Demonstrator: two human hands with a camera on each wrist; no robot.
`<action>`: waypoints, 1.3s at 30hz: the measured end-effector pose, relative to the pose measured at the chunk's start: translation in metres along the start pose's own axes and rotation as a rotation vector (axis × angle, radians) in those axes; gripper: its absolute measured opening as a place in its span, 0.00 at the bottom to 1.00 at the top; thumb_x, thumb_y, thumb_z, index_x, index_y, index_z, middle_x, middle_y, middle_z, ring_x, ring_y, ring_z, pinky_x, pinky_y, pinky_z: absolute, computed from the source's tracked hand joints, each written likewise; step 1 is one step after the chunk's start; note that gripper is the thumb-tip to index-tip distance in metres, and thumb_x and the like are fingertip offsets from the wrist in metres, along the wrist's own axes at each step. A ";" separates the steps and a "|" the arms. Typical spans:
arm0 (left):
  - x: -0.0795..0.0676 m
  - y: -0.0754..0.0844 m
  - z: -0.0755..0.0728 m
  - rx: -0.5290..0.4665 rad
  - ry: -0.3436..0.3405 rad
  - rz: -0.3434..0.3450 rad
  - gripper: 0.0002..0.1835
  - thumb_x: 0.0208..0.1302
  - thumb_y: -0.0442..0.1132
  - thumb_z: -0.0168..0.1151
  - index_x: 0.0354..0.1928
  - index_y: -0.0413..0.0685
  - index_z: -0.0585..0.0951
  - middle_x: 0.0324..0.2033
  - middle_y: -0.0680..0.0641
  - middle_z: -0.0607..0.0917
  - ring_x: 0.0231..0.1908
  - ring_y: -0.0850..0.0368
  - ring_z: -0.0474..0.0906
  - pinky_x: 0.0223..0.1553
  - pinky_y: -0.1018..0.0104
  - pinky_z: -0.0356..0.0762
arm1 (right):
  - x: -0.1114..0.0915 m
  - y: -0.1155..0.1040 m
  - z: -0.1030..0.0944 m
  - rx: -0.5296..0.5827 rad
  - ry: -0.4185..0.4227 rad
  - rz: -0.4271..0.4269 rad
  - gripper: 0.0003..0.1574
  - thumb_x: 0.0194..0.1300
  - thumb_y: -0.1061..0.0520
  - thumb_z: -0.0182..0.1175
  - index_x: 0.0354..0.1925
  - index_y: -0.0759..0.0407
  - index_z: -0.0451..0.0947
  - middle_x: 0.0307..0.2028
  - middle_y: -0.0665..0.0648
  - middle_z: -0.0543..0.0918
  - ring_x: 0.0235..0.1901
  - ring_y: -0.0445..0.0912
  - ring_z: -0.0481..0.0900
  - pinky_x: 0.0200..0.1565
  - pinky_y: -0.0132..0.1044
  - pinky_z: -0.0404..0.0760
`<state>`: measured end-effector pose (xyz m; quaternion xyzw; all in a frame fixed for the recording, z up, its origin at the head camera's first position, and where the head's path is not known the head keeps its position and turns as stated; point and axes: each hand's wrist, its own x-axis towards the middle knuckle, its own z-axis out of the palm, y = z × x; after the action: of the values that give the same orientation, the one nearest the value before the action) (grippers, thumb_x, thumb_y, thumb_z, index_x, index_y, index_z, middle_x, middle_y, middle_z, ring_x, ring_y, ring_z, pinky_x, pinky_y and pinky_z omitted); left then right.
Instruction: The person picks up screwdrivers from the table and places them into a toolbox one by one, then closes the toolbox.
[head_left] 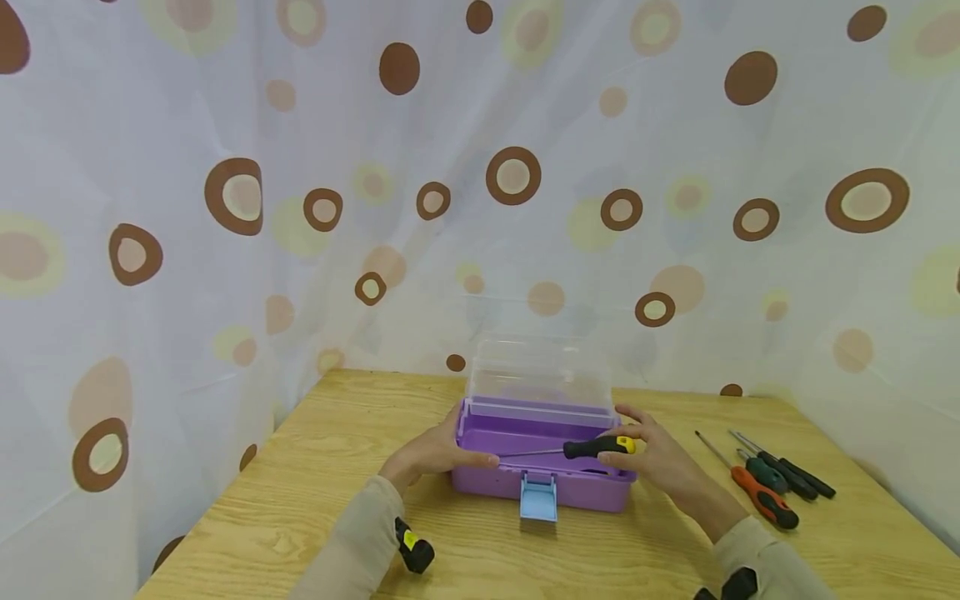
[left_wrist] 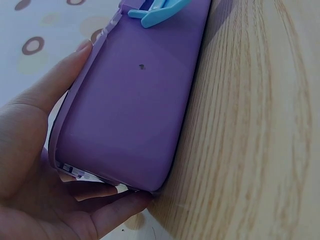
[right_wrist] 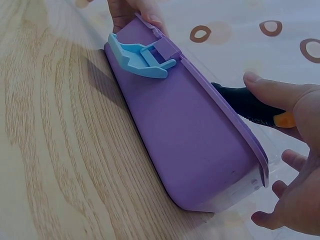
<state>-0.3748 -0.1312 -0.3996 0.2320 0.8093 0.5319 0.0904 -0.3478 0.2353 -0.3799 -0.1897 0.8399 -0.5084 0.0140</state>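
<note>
A purple toolbox (head_left: 491,482) with a clear lid (head_left: 540,371) raised at the back stands on the table. Its light blue latch (head_left: 538,498) hangs down at the front. My left hand (head_left: 431,454) grips the box's left end, thumb along the front rim, as the left wrist view also shows. Above the box's opening, my right hand (head_left: 656,454) holds a screwdriver by its black and yellow handle (head_left: 592,447), thumb against it. The screwdriver's shaft points left, its tip close to my left thumb. The right hand's other fingers spread beside the box's right end.
On the wooden table (head_left: 315,467), to the right, lie an orange and black screwdriver (head_left: 765,498), a green-handled one (head_left: 763,473) and black-handled tools (head_left: 806,477). A white curtain with brown circles (head_left: 480,208) hangs behind the table and at both sides.
</note>
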 end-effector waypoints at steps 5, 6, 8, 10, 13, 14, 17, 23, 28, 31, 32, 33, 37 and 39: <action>0.001 0.001 0.001 0.009 0.003 -0.012 0.66 0.56 0.51 0.79 0.83 0.52 0.40 0.73 0.40 0.66 0.70 0.40 0.64 0.71 0.37 0.55 | -0.002 -0.001 -0.001 -0.008 -0.012 -0.011 0.24 0.63 0.55 0.75 0.53 0.67 0.84 0.79 0.66 0.45 0.75 0.74 0.36 0.62 0.79 0.49; 0.001 0.000 0.001 0.009 0.005 -0.015 0.66 0.56 0.50 0.79 0.83 0.52 0.40 0.73 0.40 0.66 0.70 0.39 0.64 0.71 0.36 0.55 | -0.002 -0.001 -0.001 -0.005 -0.013 -0.011 0.24 0.63 0.55 0.75 0.53 0.67 0.84 0.79 0.66 0.45 0.75 0.74 0.36 0.62 0.79 0.50; 0.001 0.000 0.001 0.015 0.010 -0.023 0.66 0.56 0.51 0.79 0.83 0.52 0.40 0.73 0.40 0.66 0.70 0.39 0.64 0.71 0.36 0.55 | -0.002 -0.001 -0.001 -0.002 -0.013 -0.011 0.25 0.63 0.55 0.75 0.54 0.66 0.84 0.79 0.66 0.45 0.75 0.74 0.36 0.61 0.78 0.51; 0.001 0.000 0.001 0.016 0.011 -0.025 0.66 0.56 0.51 0.79 0.83 0.52 0.40 0.73 0.39 0.65 0.70 0.39 0.64 0.71 0.36 0.55 | -0.002 -0.001 -0.001 -0.011 -0.013 -0.013 0.26 0.63 0.54 0.75 0.55 0.66 0.84 0.79 0.66 0.45 0.75 0.74 0.37 0.62 0.78 0.53; 0.001 0.000 0.001 0.024 0.013 -0.025 0.66 0.56 0.52 0.79 0.83 0.53 0.40 0.73 0.40 0.65 0.70 0.40 0.64 0.71 0.36 0.55 | -0.002 0.001 -0.002 -0.021 -0.002 -0.023 0.26 0.66 0.52 0.73 0.56 0.67 0.83 0.80 0.64 0.46 0.75 0.74 0.37 0.61 0.79 0.55; 0.001 0.000 0.001 0.018 0.012 -0.020 0.66 0.56 0.51 0.79 0.83 0.53 0.40 0.73 0.40 0.65 0.70 0.40 0.64 0.71 0.36 0.55 | -0.002 0.001 -0.003 -0.018 0.006 -0.031 0.26 0.67 0.52 0.72 0.56 0.67 0.83 0.80 0.64 0.47 0.75 0.74 0.37 0.61 0.80 0.55; 0.001 -0.001 0.001 0.021 0.012 -0.015 0.66 0.56 0.52 0.79 0.83 0.53 0.41 0.73 0.41 0.66 0.70 0.40 0.64 0.71 0.36 0.55 | -0.001 0.001 -0.004 -0.007 0.036 -0.051 0.24 0.68 0.52 0.70 0.55 0.68 0.83 0.79 0.64 0.49 0.76 0.73 0.37 0.61 0.81 0.54; 0.001 0.000 0.000 0.038 0.006 -0.007 0.66 0.56 0.52 0.79 0.83 0.53 0.40 0.73 0.42 0.65 0.71 0.40 0.62 0.72 0.35 0.53 | -0.001 0.000 -0.008 0.041 0.076 -0.038 0.26 0.70 0.54 0.68 0.58 0.71 0.80 0.78 0.68 0.51 0.76 0.73 0.40 0.64 0.80 0.51; 0.001 0.001 0.000 0.050 0.011 -0.015 0.65 0.57 0.51 0.78 0.83 0.52 0.40 0.75 0.40 0.63 0.72 0.39 0.60 0.72 0.35 0.52 | -0.001 -0.002 -0.010 0.080 0.081 -0.013 0.27 0.72 0.53 0.67 0.60 0.71 0.78 0.78 0.68 0.52 0.76 0.72 0.41 0.65 0.78 0.50; 0.000 0.001 0.000 0.060 0.017 -0.024 0.66 0.57 0.52 0.78 0.83 0.52 0.40 0.75 0.39 0.62 0.72 0.38 0.60 0.72 0.34 0.52 | -0.001 -0.002 -0.011 0.095 0.076 -0.012 0.27 0.73 0.53 0.66 0.60 0.72 0.78 0.77 0.68 0.54 0.76 0.71 0.43 0.66 0.78 0.49; 0.001 0.001 0.000 0.064 0.015 -0.027 0.66 0.57 0.53 0.78 0.83 0.53 0.39 0.75 0.39 0.62 0.73 0.38 0.60 0.72 0.35 0.52 | -0.001 -0.002 -0.012 0.099 0.074 -0.013 0.27 0.73 0.53 0.66 0.61 0.72 0.78 0.77 0.68 0.55 0.76 0.71 0.43 0.66 0.78 0.49; 0.001 0.000 0.000 0.064 0.016 -0.025 0.67 0.56 0.54 0.79 0.83 0.52 0.39 0.75 0.39 0.62 0.73 0.38 0.59 0.72 0.34 0.52 | -0.001 -0.002 -0.012 0.104 0.071 -0.015 0.27 0.73 0.53 0.65 0.61 0.72 0.78 0.77 0.69 0.55 0.75 0.71 0.43 0.66 0.78 0.49; 0.002 -0.002 0.001 0.063 0.017 -0.023 0.66 0.56 0.54 0.79 0.83 0.53 0.39 0.75 0.40 0.63 0.73 0.38 0.59 0.72 0.35 0.51 | -0.001 -0.001 -0.012 0.121 0.064 -0.021 0.27 0.74 0.54 0.65 0.61 0.74 0.77 0.76 0.70 0.56 0.75 0.72 0.45 0.67 0.77 0.48; 0.003 -0.002 0.001 0.059 0.018 -0.022 0.66 0.56 0.54 0.79 0.83 0.53 0.40 0.75 0.40 0.63 0.72 0.38 0.60 0.72 0.35 0.52 | -0.002 0.000 -0.012 0.124 0.062 -0.024 0.27 0.74 0.54 0.64 0.61 0.74 0.77 0.76 0.70 0.56 0.75 0.72 0.45 0.67 0.76 0.48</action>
<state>-0.3773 -0.1300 -0.4019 0.2207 0.8280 0.5089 0.0820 -0.3487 0.2461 -0.3739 -0.1827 0.8044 -0.5653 -0.0066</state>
